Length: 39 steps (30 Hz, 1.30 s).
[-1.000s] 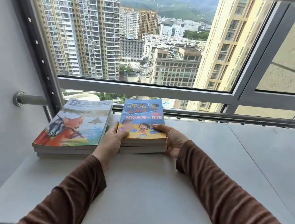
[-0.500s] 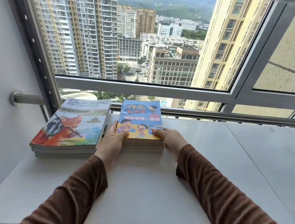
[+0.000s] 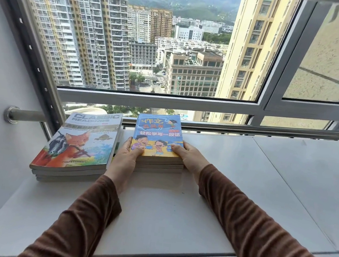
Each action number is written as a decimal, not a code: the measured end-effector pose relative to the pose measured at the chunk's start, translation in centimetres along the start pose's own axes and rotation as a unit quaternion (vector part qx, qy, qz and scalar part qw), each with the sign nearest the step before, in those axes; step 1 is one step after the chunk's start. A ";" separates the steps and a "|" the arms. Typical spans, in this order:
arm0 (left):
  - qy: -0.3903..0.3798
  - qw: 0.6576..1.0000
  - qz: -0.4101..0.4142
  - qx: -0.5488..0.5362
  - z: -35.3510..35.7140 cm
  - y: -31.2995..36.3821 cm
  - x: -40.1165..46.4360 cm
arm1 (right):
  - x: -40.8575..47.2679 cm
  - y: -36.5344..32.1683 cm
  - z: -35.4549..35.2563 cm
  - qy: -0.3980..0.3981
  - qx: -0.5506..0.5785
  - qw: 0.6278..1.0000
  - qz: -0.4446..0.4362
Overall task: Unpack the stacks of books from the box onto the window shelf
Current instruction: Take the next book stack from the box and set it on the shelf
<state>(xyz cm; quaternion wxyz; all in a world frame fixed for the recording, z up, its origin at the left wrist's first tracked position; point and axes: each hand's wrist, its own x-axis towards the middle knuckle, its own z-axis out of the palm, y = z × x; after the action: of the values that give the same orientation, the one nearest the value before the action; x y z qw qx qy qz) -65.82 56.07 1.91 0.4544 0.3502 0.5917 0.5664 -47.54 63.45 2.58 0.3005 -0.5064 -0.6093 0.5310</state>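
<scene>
Books sit in two stacks along the back edge of the window shelf (image 3: 175, 213), close against the window frame (image 3: 157, 101) and the steel rail (image 3: 270, 129) that runs just above that edge. The blue-covered stack (image 3: 157, 136) is held from both sides: the left hand (image 3: 126, 155) grips its left edge with the thumb laid over the cover and the fingers down the side, and the right hand (image 3: 190, 156) grips the right edge the same way. Holding it from both sides probably keeps the several thin books squared together while the pile is set down. Its bottom book appears to be resting on the shelf, though whether any weight is yet released cannot be told.

Just to its left, near the shelf's back left corner, lies the fox-covered stack (image 3: 80, 145), with a narrow gap between the two piles where the left hand sits. Placing the piles side by side likely saves room along the back edge for more.

The fox cover reads "CLASSIC READINGS" in large pale letters, with smaller Chinese text below that is too blurred to read. The blue cover carries "作文" in yellow at the top and "轻松学写一段话" across the middle; the red line between them is unclear.

The box is not in view.
</scene>
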 end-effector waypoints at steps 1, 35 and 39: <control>0.000 1.000 -0.002 -0.001 0.0 0.0 0.0 | 0.0 -0.1 0.2 0.007 -0.024 1.000 -0.003; -0.018 0.997 -0.006 -0.068 0.2 -0.1 -0.9 | -2.5 0.3 2.8 0.070 0.168 0.983 -0.001; -0.029 0.997 -0.007 -0.066 -0.1 -0.3 -0.6 | -2.2 0.4 2.8 0.077 0.152 0.985 0.003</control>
<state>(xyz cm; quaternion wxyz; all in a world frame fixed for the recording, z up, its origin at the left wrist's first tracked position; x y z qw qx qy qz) -65.70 55.46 1.71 0.4974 0.3316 0.5424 0.5903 -49.33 60.37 1.90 0.4187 -0.4962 -0.4953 0.5772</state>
